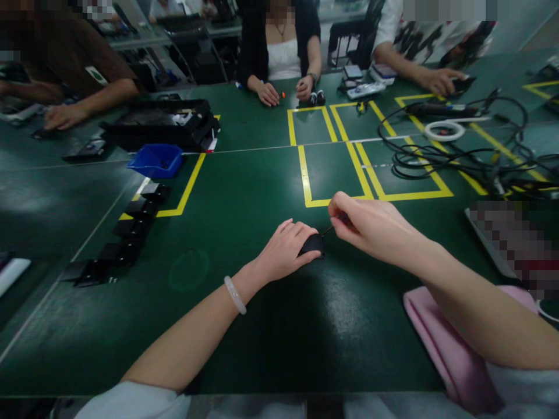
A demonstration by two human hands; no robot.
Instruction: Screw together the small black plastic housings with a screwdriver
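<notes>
Near the middle of the green table (pixel 244 349), my left hand (pixel 290 249) is wrapped over a small black part (pixel 311 247) and holds it against the surface. Just to the right, my right hand (pixel 364 224) is closed in a pinch on a dark handle, mostly hidden by the fingers. A thin dark shaft (pixel 328 229) runs from that handle to the right end of the black part. A pale bracelet (pixel 234 295) circles my left wrist.
Left: a row of black parts (pixel 138 227), a blue tray (pixel 159 161) and a black bin (pixel 192 131). Right: coiled black cables (pixel 419 160), a white ring (pixel 444 131) and a pink cloth (pixel 454 343). People sit across the table, hands on it. Yellow tape (pixel 308 174) marks rectangles.
</notes>
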